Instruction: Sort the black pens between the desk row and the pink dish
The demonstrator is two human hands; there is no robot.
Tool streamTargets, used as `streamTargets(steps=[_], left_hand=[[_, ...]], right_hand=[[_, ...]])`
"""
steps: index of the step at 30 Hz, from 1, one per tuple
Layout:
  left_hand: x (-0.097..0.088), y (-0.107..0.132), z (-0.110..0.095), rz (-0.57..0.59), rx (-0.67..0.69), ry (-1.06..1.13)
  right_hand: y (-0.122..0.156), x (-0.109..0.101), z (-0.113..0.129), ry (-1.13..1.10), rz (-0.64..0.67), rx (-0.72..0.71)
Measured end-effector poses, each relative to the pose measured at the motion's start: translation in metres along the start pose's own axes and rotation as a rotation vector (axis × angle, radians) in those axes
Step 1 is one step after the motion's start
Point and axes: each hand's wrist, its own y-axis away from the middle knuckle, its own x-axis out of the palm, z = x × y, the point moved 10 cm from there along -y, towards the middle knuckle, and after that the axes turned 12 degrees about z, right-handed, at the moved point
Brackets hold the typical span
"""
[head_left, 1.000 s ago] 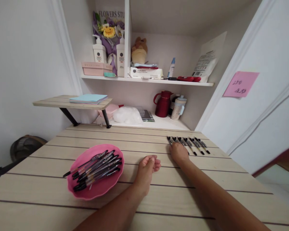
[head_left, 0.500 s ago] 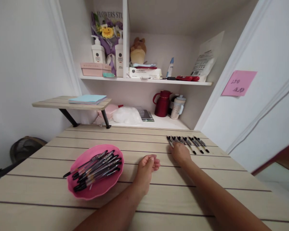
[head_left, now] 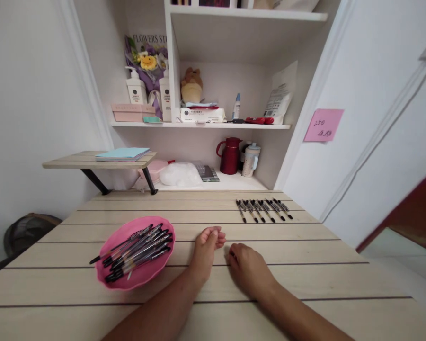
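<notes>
My left hand point(head_left: 205, 250) rests on the wooden table point(head_left: 305, 279) with its fingers loosely curled and nothing visible in them. My right hand point(head_left: 247, 269) lies palm down just to its right, fingers bent under, holding nothing I can see. A pink bowl point(head_left: 108, 277) left of my left hand holds several black pens point(head_left: 137, 247). A row of several black pens point(head_left: 261, 210) lies side by side on the table, well beyond my right hand.
Behind the table are white shelves with a red jug point(head_left: 229, 156), a cup point(head_left: 249, 159), bottles, a plush toy and a flower bouquet. A small raised wooden shelf point(head_left: 74, 163) carries blue notebooks. A pink note point(head_left: 323, 125) is stuck on the right wall.
My right hand has drawn back from the row of pens to beside my left hand. The camera has tilted up and shifted.
</notes>
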Motion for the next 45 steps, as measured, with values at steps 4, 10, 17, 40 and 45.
streamTargets(steps=[4, 10, 17, 40, 45], left_hand=[[0.008, 0.005, -0.012, 0.034, 0.062, -0.113], [0.026, 0.009, -0.033, 0.085, 0.113, -0.287], [0.015, 0.012, -0.101, 0.182, 0.121, -0.843], [-0.152, 0.053, -0.159, -0.089, -0.441, -2.038], [-0.165, 0.053, -0.162, -0.108, -0.490, -1.945]], right_hand=[[0.004, 0.003, 0.006, -0.046, -0.023, -0.024], [0.007, -0.002, 0.009, -0.065, -0.043, -0.077], [0.011, -0.007, 0.012, -0.049, -0.060, -0.107], [0.011, -0.003, 0.011, -0.055, -0.042, -0.111], [0.010, -0.002, 0.010, -0.061, -0.036, -0.113]])
